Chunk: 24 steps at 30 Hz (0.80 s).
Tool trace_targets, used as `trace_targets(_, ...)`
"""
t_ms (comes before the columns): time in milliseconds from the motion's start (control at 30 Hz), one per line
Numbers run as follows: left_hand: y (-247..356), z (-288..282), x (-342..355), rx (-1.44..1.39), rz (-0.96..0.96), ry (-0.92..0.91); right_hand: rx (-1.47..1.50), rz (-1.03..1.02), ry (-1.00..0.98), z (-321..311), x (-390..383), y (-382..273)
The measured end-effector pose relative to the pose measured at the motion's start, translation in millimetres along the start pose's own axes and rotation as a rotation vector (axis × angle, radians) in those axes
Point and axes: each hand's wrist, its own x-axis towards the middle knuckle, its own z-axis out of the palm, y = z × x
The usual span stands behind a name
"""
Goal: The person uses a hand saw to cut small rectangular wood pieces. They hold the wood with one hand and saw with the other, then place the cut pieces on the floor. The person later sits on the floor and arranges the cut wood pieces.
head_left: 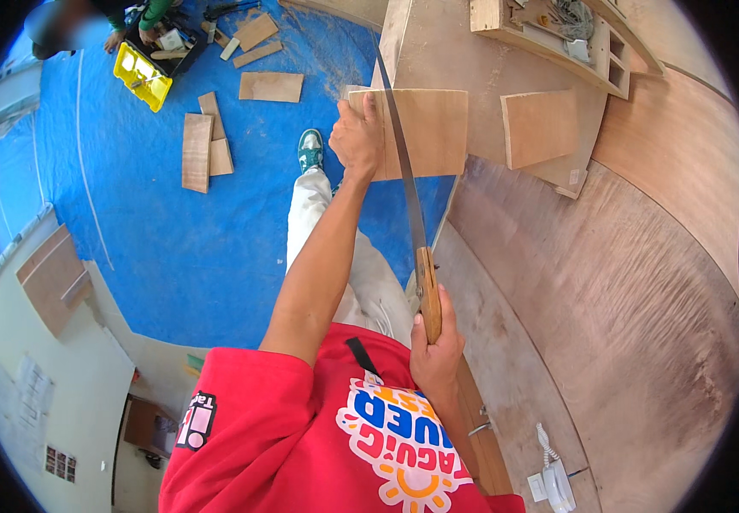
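Note:
My left hand (358, 135) grips the left edge of a rectangular plywood board (438, 137), with its thumb on top and its fingers curled over the edge. The board lies partly on a wooden work surface and juts out over the blue floor sheet. In my right hand (438, 349), low and close to my body, is the wooden handle of a handsaw (405, 162). Its long thin blade slants away from me across the board, just right of my left hand. Whether the teeth sit in a cut, I cannot tell.
A second plywood piece (540, 128) lies to the right, near a wooden frame (558, 43) holding wire. Several wood offcuts (271, 86) lie on the blue sheet (173, 256). At far left, another person's hands reach into a yellow-lidded toolbox (142, 79).

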Motion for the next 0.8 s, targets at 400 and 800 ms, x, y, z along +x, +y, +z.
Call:
trace_targets(400, -2.9, -3.9, -2.8, -0.023, -0.041, -0.028, -0.019, -0.164, 0.046, 3.2, -2.2, 23.6)
trace_targets(800, 3.0, -9.3, -5.3, -0.059, -0.093, -0.019, -0.003, -0.241, 0.099, 4.7, 6.7, 31.6)
